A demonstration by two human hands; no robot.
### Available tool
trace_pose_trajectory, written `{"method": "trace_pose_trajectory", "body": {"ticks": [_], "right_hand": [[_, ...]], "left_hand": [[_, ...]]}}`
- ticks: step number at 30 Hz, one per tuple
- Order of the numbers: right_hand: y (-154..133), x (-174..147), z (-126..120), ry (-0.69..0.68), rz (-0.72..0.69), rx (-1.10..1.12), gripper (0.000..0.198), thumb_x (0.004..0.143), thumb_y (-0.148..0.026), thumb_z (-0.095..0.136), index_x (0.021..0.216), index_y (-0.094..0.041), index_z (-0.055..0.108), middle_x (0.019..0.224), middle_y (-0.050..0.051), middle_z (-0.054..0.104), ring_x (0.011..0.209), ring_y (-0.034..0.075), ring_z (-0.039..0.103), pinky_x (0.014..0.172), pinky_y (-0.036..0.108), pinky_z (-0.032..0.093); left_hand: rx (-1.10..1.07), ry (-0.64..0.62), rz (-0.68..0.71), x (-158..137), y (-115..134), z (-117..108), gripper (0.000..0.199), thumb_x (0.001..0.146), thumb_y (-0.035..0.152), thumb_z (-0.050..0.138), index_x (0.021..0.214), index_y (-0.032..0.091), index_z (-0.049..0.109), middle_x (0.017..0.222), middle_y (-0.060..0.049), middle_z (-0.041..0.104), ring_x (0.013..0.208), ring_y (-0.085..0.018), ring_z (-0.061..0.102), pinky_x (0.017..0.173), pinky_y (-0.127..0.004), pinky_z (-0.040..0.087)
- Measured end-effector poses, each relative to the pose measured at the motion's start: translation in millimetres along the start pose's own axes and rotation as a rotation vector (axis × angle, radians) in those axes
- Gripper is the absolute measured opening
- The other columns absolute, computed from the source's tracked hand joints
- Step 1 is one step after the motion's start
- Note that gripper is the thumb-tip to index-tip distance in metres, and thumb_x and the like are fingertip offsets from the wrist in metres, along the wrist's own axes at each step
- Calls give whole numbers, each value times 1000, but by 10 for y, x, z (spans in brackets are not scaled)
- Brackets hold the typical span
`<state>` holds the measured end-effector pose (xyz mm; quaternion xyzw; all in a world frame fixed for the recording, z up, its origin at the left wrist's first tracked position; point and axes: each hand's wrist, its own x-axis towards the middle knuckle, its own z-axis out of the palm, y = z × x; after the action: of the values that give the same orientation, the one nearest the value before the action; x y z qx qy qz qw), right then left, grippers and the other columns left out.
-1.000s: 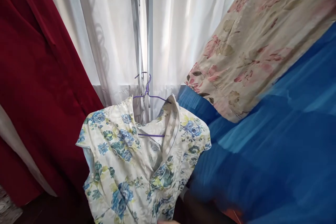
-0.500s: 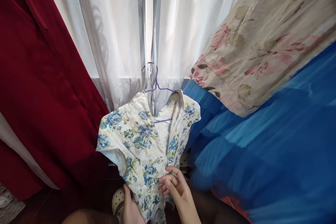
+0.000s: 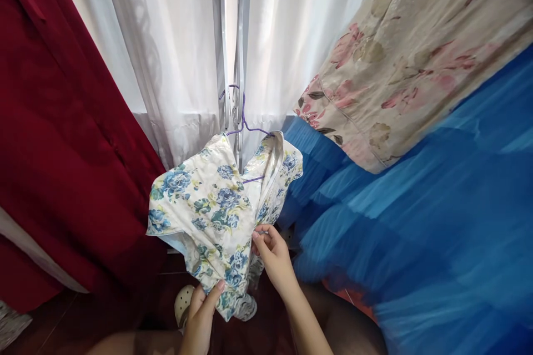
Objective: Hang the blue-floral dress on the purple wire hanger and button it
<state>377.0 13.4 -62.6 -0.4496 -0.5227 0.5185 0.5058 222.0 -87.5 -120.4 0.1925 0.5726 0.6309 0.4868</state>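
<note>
A sleeveless-looking white blouse [image 3: 227,199] with blue and green flowers hangs on a purple wire hanger [image 3: 244,116] in the middle of the head view. My left hand [image 3: 203,310] pinches the blouse near its lower hem, thumb on the front of the cloth. My right hand [image 3: 270,252] grips the front edge of the blouse below the V-shaped neckline, with the fingertips partly hidden by the cloth. The hanger's hook loops at the grey metal bars [image 3: 231,39] above.
White curtains [image 3: 179,55] fill the back. Dark red cloth [image 3: 70,150] hangs at the left. On the right are a beige floral garment [image 3: 387,66] and ruffled blue tulle [image 3: 395,216]. A cream clog [image 3: 182,302] is on the dark red floor [image 3: 245,338].
My right hand has moved up and closed on the blouse's front edge. My left hand has come up, its thumb now over the lower front. The view has shifted slightly.
</note>
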Motion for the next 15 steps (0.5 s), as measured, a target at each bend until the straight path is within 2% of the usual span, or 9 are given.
{"method": "trace_pose_trajectory", "body": {"ticks": [3, 6, 9, 11, 15], "right_hand": [[1, 49, 58, -62, -3, -53, 36, 89, -53, 62, 84, -18, 56, 56, -7, 43, 53, 12, 39, 53, 25, 29], [25, 31, 69, -107, 16, -99, 33, 93, -49, 54, 78, -20, 50, 55, -8, 37, 52, 10, 30, 52, 25, 23], [49, -39, 14, -122, 17, -126, 30, 94, -43, 51, 74, -22, 43, 56, -8, 37, 53, 11, 31, 53, 26, 23], [37, -100, -45, -160, 10, -151, 28, 94, -39, 49, 73, -22, 41, 57, -7, 39, 55, 12, 34, 54, 26, 26], [-66, -191, -149, -237, 6, -192, 23, 95, -31, 48, 74, -22, 44, 58, -5, 45, 55, 13, 40, 56, 26, 30]], "left_hand": [[-157, -14, -168, -16, 59, -58, 42, 58, 41, 85, 89, 19, 67, 105, -12, 72, 113, -35, 67, 99, -47, 54], [-217, 21, -158, 13, 109, -104, 42, 58, 37, 83, 92, 19, 66, 108, -10, 71, 115, -33, 65, 99, -45, 54], [-206, 116, -111, 114, 150, -160, 43, 61, 37, 81, 96, 18, 66, 109, -10, 71, 113, -33, 64, 94, -43, 54], [-164, 230, 36, 205, 167, -204, 41, 66, 40, 77, 99, 18, 68, 108, -9, 70, 109, -31, 64, 92, -42, 54], [34, 473, 522, 291, 144, -225, 38, 77, 39, 71, 109, 19, 68, 114, -6, 67, 108, -24, 61, 98, -35, 48]]}}
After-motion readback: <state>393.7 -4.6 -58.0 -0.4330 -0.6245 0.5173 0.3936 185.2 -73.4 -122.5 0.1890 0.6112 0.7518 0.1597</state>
